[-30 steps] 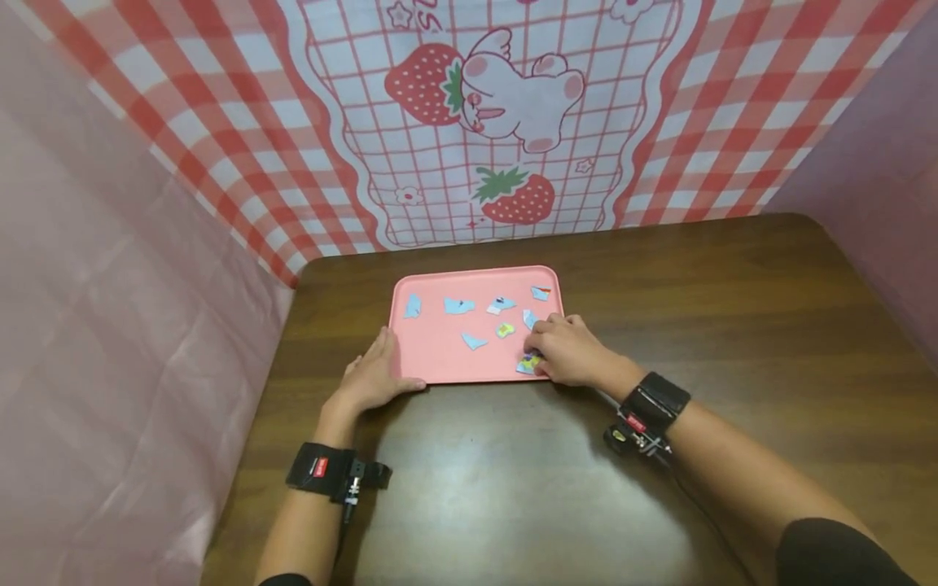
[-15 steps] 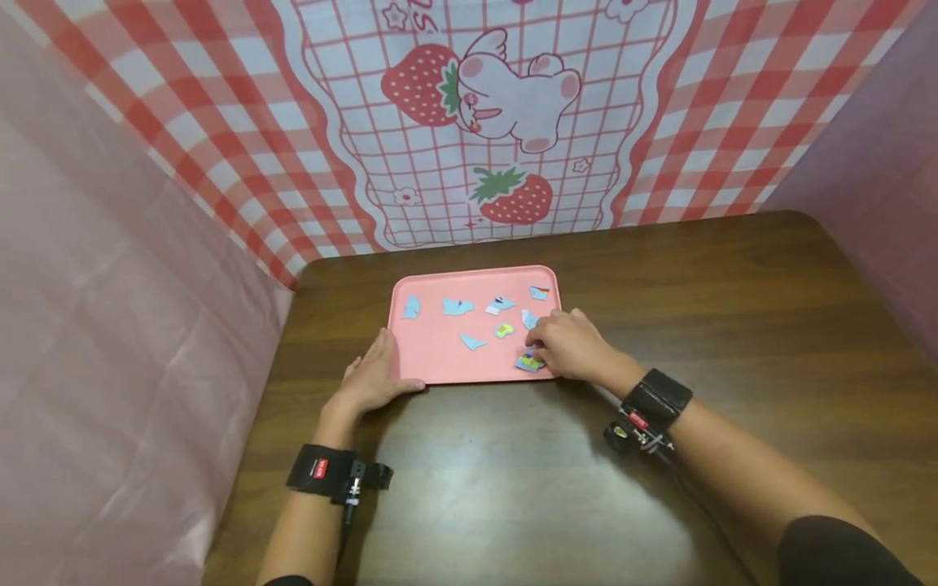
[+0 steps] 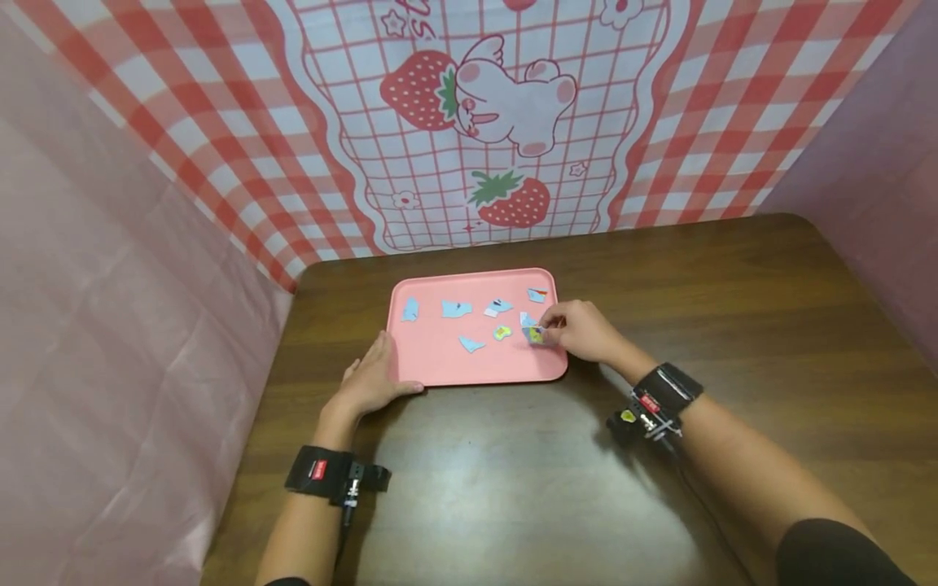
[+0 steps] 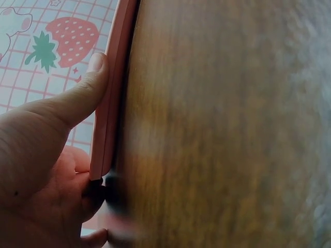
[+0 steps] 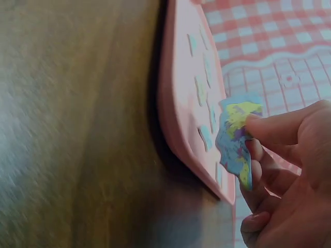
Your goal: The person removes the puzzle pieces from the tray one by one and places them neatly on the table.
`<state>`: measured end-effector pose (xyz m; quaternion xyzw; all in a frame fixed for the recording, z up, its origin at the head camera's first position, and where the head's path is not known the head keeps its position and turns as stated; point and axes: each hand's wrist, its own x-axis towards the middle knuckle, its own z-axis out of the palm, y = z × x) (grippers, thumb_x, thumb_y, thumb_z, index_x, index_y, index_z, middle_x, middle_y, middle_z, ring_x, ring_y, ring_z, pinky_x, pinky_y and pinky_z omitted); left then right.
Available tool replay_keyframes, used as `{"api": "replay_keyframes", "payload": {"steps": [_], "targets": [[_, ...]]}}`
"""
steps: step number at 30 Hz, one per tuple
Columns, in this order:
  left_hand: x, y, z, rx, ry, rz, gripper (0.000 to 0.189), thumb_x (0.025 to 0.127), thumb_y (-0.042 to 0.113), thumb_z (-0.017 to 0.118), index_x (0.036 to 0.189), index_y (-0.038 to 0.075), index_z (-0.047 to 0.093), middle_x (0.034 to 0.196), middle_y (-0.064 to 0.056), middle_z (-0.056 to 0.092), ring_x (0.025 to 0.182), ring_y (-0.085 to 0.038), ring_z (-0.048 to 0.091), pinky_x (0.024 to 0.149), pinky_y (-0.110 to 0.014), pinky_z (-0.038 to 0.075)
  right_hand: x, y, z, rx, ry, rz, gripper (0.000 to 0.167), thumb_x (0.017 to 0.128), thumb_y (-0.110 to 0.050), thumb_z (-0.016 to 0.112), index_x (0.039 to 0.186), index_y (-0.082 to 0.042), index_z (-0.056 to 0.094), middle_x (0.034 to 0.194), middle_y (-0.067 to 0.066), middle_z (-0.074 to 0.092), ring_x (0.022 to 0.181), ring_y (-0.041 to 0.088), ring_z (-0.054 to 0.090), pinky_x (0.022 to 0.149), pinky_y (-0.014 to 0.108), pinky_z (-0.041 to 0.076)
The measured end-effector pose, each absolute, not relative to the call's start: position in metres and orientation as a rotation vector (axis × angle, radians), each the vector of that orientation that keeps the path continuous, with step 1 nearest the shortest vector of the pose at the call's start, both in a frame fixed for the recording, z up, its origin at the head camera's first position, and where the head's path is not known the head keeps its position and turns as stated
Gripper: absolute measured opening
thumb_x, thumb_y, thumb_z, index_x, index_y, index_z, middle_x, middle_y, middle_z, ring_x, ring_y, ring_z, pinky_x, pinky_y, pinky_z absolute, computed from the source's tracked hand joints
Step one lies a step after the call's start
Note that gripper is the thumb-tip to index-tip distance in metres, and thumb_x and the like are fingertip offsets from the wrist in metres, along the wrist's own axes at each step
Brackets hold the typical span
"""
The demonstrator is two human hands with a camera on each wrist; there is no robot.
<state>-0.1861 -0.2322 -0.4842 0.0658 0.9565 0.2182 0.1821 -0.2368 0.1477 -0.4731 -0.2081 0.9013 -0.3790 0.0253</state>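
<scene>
Between the thumb and fingers of my right hand (image 3: 582, 330) is an irregular puzzle piece (image 5: 238, 129), light blue with yellow and purple print. It is held up over the right side of the pink tray (image 3: 440, 370), tilted on edge. At the tray's near left corner rests my left hand (image 3: 372, 376), fingers extended along the left side and thumb (image 4: 85, 95) along the front rim. Several flat pieces lie scattered in the tray, among them a small yellow-green piece (image 3: 501, 333), a bare blue piece (image 3: 471, 344) and one with a red-orange stripe (image 3: 537, 295).
The tray sits on a brown wooden table (image 3: 484, 480), toward its far side. Behind the table hangs a red-and-white checked cloth (image 3: 513, 199) with strawberries. Pink fabric (image 3: 110, 325) covers the left side. A cable trails from the right wrist camera (image 3: 623, 423).
My right hand has lifted the yellow-and-blue puzzle piece from the tray's near right corner and moved it up and away from the near edge. The left hand stays at its corner.
</scene>
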Motion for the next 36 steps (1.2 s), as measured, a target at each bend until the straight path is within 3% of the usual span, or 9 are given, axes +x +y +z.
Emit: {"api": "replay_keyframes", "payload": {"steps": [5,11,26,32,36], "targets": [[-0.186,-0.232,-0.483,0.185,2.7,0.618,0.121,0.086,0.063,0.069,0.16,-0.001,-0.001,0.168,-0.018,-0.002,0.155,-0.029,0.001,0.117,-0.064,0.009,-0.246,0.159,-0.471,-0.503,2.747,-1.288,0.006,0.089,-0.007,0.073,0.089,-0.001,0.072,0.078,0.006,0.066,0.073,0.019,0.057,0.064,0.032,0.045],[-0.186,-0.233,-0.484,0.188,2.703,0.611,0.12,0.086,0.064,0.069,0.16,-0.002,0.0,0.167,-0.019,-0.001,0.154,-0.03,0.002,0.117,-0.064,0.01,-0.258,0.169,-0.466,-0.368,2.757,-1.351,0.013,0.091,-0.009,0.071,0.095,0.003,0.073,0.081,0.009,0.069,0.067,0.012,0.056,0.058,0.025,0.044],[-0.187,-0.233,-0.484,0.194,2.701,0.604,0.118,0.086,0.062,0.07,0.16,-0.001,0.003,0.168,-0.018,0.001,0.154,-0.03,0.004,0.116,-0.064,0.012,-0.284,0.194,-0.469,-0.112,2.85,-1.361,0.023,0.091,-0.012,0.069,0.105,0.006,0.071,0.097,0.022,0.073,0.083,0.02,0.064,0.071,0.028,0.045],[-0.188,-0.233,-0.484,0.213,2.715,0.592,0.12,0.085,0.063,0.069,0.16,-0.003,0.003,0.167,-0.021,0.003,0.154,-0.033,0.006,0.116,-0.065,0.013,-0.289,0.199,-0.475,-0.016,2.827,-1.4,0.022,0.089,-0.011,0.07,0.102,0.006,0.071,0.078,0.01,0.072,0.066,0.008,0.061,0.062,0.023,0.046],[-0.189,-0.235,-0.486,0.201,2.715,0.585,0.12,0.085,0.064,0.069,0.16,-0.001,0.002,0.168,-0.019,0.002,0.154,-0.031,0.005,0.116,-0.064,0.013,-0.292,0.199,-0.479,0.042,2.756,-1.476,0.021,0.089,-0.01,0.071,0.1,0.008,0.069,0.067,0.001,0.068,0.058,0.006,0.061,0.055,0.02,0.046]]}}
